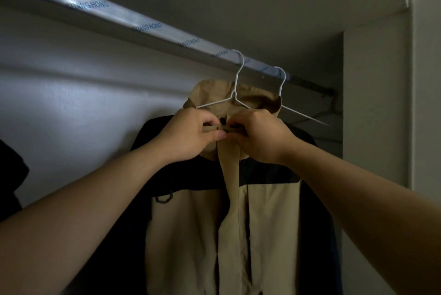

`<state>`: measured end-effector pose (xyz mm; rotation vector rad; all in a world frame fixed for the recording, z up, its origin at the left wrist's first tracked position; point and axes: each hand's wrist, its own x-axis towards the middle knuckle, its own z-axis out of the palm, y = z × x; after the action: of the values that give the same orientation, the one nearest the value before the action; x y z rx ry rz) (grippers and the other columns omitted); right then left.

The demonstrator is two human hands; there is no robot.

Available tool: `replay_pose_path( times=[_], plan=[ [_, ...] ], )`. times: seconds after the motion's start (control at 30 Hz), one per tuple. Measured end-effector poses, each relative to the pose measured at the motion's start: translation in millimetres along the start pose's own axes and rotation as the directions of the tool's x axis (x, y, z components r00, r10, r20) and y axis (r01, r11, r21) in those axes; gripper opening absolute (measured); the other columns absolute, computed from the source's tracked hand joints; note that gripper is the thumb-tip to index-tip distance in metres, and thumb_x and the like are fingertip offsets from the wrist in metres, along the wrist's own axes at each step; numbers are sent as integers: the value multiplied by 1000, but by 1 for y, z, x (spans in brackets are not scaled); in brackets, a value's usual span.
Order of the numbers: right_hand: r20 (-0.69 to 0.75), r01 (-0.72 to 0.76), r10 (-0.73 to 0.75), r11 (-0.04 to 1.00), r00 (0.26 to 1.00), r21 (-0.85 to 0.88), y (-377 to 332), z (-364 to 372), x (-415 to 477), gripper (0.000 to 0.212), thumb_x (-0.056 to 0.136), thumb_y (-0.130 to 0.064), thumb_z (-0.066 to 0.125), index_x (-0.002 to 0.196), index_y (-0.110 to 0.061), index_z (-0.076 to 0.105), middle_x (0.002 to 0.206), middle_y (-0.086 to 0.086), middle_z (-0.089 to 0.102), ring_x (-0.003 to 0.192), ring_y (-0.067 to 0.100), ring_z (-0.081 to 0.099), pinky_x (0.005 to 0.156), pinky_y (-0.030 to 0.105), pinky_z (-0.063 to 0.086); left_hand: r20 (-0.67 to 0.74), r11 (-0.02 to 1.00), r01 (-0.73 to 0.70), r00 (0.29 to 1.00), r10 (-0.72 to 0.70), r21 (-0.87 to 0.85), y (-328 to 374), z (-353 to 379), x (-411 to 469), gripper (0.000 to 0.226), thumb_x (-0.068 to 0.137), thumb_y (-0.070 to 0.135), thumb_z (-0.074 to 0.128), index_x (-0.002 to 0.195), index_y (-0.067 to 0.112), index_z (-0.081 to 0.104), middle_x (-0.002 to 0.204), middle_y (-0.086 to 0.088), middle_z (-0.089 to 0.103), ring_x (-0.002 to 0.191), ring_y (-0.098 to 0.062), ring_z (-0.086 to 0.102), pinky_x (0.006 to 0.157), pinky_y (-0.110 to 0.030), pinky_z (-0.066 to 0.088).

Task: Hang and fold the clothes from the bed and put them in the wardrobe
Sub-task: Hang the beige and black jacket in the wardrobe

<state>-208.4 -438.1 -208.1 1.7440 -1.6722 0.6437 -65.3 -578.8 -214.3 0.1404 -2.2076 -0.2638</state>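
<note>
Jacket (269,218): smooth tan-and-dark fabric, on thin white wire hanger (235,90) | fingers of our left hand (188,132) and right hand (260,135) pinch its collar.

A second white wire hanger (279,95) hung near the right end of the rail (95,6), whose plastic film carried blue lettering. A dark garment (12,175) showed at the left edge.

A silver wardrobe rail (95,7), wrapped in film with blue lettering, is running from upper left down to the right under the wardrobe top. Two white wire hangers are hooking over it near its right end, just beside each other. The left hanger (234,95) is carrying a tan-and-black jacket (191,235); the right hanger (280,90) is showing one bare arm.
</note>
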Motion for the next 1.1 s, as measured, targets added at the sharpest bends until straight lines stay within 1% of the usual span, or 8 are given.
replay_pose_path(
  times=[0.23, 0.43, 0.6, 0.67, 0.77, 0.93, 1.0, 1.1],
  plan=[
    [-112, -25, 18, 998, 994, -60, -6, 7, -8, 20, 99, -37, 58, 112, -25, 66, 104, -9, 61, 87, 11, 62, 71, 37, 56, -102, 995, 43, 994, -34, 88, 6, 3, -9, 4, 85, 46, 74, 87, 42, 73, 80, 19, 70, 77, 0, 64, 70, -34, 56],
    [-502, -153, 162, 986, 849, 59, -29, 71, -86, 57, 95, -46, 60, 144, -25, 39, 151, 1, 31, 91, 6, 61, 58, 24, 56, -510, 964, -85, 835, 207, 253, 4, 54, -81, 54, 86, 43, 75, 131, 24, 53, 152, 7, 37, 81, 0, 58, 64, -6, 39],
    [-398, -265, 405, 894, 823, 362, -47, 177, -223, 29, 92, -12, 68, 114, -24, 52, 115, -6, 50, 84, 1, 54, 66, 11, 44, -560, 978, 140, 803, -204, -156, -34, 179, -228, 18, 92, 31, 68, 100, 27, 52, 94, 1, 60, 66, -11, 54, 61, -22, 46],
    [-196, -507, 643, 725, 740, 465, -62, 228, -283, 25, 92, -9, 66, 103, -28, 54, 99, -12, 55, 81, 3, 57, 67, 15, 46, -338, 832, 459, 765, -548, -311, -38, 237, -299, 23, 92, 30, 70, 86, 35, 49, 75, 9, 56, 64, -10, 56, 60, -25, 44],
    [198, -835, 915, 210, 351, 509, -86, 291, -355, 26, 92, -11, 65, 98, -35, 56, 90, -12, 63, 84, 5, 64, 75, 28, 55, 92, 402, 867, 444, -891, -296, -47, 306, -386, 18, 87, 18, 72, 80, 28, 58, 75, 8, 62, 74, -14, 62, 67, -33, 52],
    [568, -843, 802, -426, -184, 328, -103, 335, -417, 25, 91, -7, 64, 107, -24, 55, 100, 5, 63, 88, 20, 63, 71, 33, 55, 613, -460, 793, -142, -778, -400, -70, 351, -445, 9, 87, 10, 70, 89, 5, 63, 89, -9, 64, 73, -20, 61, 56, -27, 50],
    [705, -716, 633, -648, -319, 258, -104, 339, -423, 20, 93, -5, 64, 111, -12, 59, 105, 12, 64, 93, 26, 64, 69, 33, 55, 745, -636, 660, -171, -645, -399, -82, 359, -453, 19, 87, 8, 70, 105, 3, 64, 103, -15, 63, 87, -25, 65, 60, -29, 54],
    [818, -561, 438, -809, -372, 177, -101, 344, -426, 16, 94, -6, 63, 109, -2, 66, 110, 17, 65, 99, 32, 65, 69, 38, 56, 755, -640, 572, -55, -654, -513, -99, 370, -453, 34, 89, 3, 66, 122, 7, 61, 114, -14, 67, 103, -26, 65, 74, -33, 53]
  ],
)
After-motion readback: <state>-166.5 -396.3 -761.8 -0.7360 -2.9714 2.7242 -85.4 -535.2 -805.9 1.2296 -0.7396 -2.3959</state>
